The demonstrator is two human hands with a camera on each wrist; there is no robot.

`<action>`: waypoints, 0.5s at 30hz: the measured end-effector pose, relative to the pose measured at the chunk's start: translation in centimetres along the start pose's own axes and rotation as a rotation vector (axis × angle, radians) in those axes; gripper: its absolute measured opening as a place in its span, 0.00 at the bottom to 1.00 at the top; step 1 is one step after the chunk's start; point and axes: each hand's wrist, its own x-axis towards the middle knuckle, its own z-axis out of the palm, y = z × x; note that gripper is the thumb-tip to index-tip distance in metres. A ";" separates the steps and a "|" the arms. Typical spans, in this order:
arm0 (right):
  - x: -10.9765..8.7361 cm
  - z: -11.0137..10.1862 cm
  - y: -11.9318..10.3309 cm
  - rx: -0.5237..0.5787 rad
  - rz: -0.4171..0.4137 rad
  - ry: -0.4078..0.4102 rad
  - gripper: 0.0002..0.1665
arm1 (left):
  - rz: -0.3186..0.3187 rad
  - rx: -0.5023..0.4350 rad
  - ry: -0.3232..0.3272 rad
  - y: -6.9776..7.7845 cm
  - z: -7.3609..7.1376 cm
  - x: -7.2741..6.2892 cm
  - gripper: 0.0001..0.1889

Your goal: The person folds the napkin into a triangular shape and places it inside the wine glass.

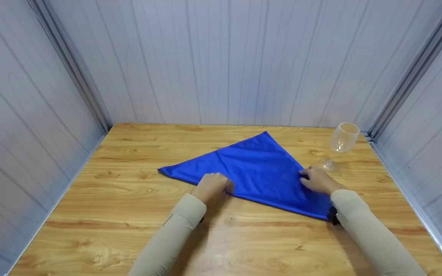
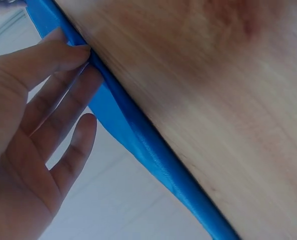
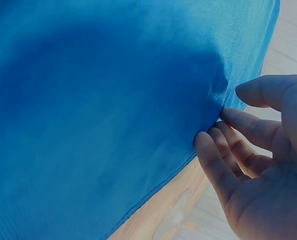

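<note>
A shiny blue cloth (image 1: pixel 259 168), folded into a triangle, lies on the wooden table, one corner pointing to the back and one to the left. At its front folded edge my left hand (image 1: pixel 214 187) pinches the fabric; the left wrist view shows the thumb (image 2: pixel 78 56) and fingertips together at the blue fold (image 2: pixel 153 150). My right hand (image 1: pixel 319 180) is at the cloth's right edge. In the right wrist view its fingertips touch the hem of the cloth (image 3: pixel 113 125), with the thumb (image 3: pixel 258 92) held apart from them.
A clear stemmed glass (image 1: pixel 344 138) stands at the back right of the table, its base close beyond my right hand. Pale panelled walls (image 1: pixel 213 61) enclose the wooden table (image 1: pixel 102 218) at the back and on both sides.
</note>
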 end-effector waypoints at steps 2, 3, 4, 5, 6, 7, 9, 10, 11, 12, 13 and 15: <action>0.0 -0.1 -0.1 0.000 0.006 -0.012 0.25 | -0.025 -0.010 -0.002 -0.2 0.0 0.0 0.18; 0.0 -0.1 -0.1 0.000 0.008 -0.016 0.25 | -0.039 -0.011 -0.006 -0.2 0.0 0.1 0.18; 0.0 -0.1 -0.2 -0.001 0.011 -0.020 0.26 | -0.053 -0.009 -0.010 -0.3 -0.1 0.1 0.17; 0.0 -0.1 -0.2 0.001 0.014 -0.023 0.26 | -0.068 -0.006 -0.017 -0.3 -0.2 0.1 0.15; 0.0 -0.2 -0.2 0.001 0.017 -0.025 0.26 | -0.084 0.000 -0.025 -0.2 -0.3 0.1 0.14; 0.0 -0.2 -0.2 0.002 0.017 -0.025 0.27 | -0.095 0.002 -0.032 -0.1 -0.4 0.1 0.13; 0.0 -0.2 -0.2 -0.001 0.013 -0.021 0.27 | -0.111 0.014 -0.047 0.1 -0.6 0.1 0.10; 0.0 -0.1 -0.2 -0.001 0.014 -0.018 0.27 | -0.116 0.018 -0.050 0.2 -0.6 0.0 0.09; 0.0 -0.1 -0.1 -0.002 0.012 -0.016 0.26 | -0.118 0.020 -0.053 0.3 -0.7 0.0 0.08; -0.1 -0.1 -0.1 -0.004 0.009 -0.013 0.26 | -0.119 0.022 -0.056 0.4 -0.8 0.0 0.08; -0.1 -0.1 -0.1 -0.005 0.004 -0.010 0.26 | -0.119 0.025 -0.058 0.4 -0.8 0.0 0.07; -0.1 -0.1 0.0 -0.006 0.002 -0.005 0.26 | -0.119 0.033 -0.061 0.5 -0.9 -0.1 0.06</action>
